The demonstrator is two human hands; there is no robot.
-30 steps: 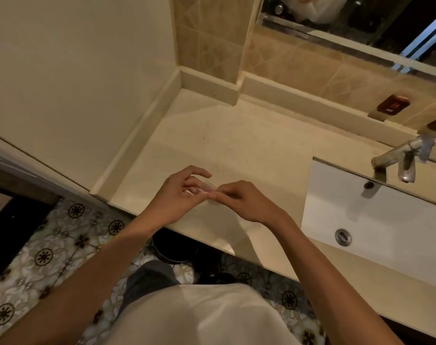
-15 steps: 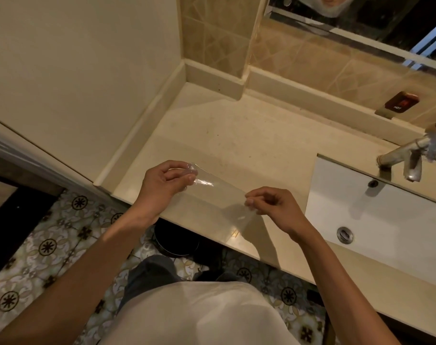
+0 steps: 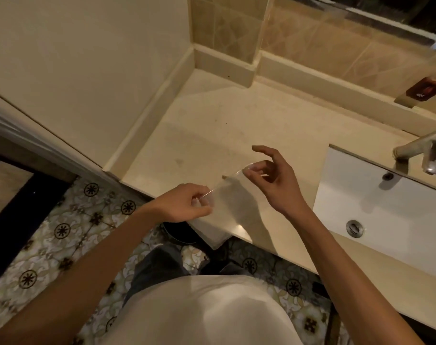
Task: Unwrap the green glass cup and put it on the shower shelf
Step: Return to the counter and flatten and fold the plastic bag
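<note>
Compared with the frame 0.5 s earlier, the clear plastic wrap (image 3: 226, 202) has turned: it was stretched level between 2 hands, and it now runs on a diagonal, low at the left and high at the right, hanging over the front edge of the vanity counter (image 3: 236, 125). The left hand (image 3: 184, 205) has dropped toward the counter edge and is curled closed, pinching the lower left corner of the wrap between thumb and fingers. The right hand (image 3: 269, 175) has risen and moved toward the sink (image 3: 376, 195); it pinches the upper right corner between thumb and 1 finger, while the remaining fingers are spread open and lifted clear. The wrap appears flat and transparent; whether anything lies inside it cannot be told. The green glass cup is not visible in this view, so its location cannot be stated. To the right, the white basin is recessed in the counter, with the faucet (image 3: 420, 153) over its back edge and the drain (image 3: 355, 228) near its front. A red label (image 3: 425, 89) sits on the ledge behind. A dark round object (image 3: 179, 234) lies on the patterned floor (image 3: 62, 240) below the counter edge, partly hidden by the left hand and the wrap.
</note>
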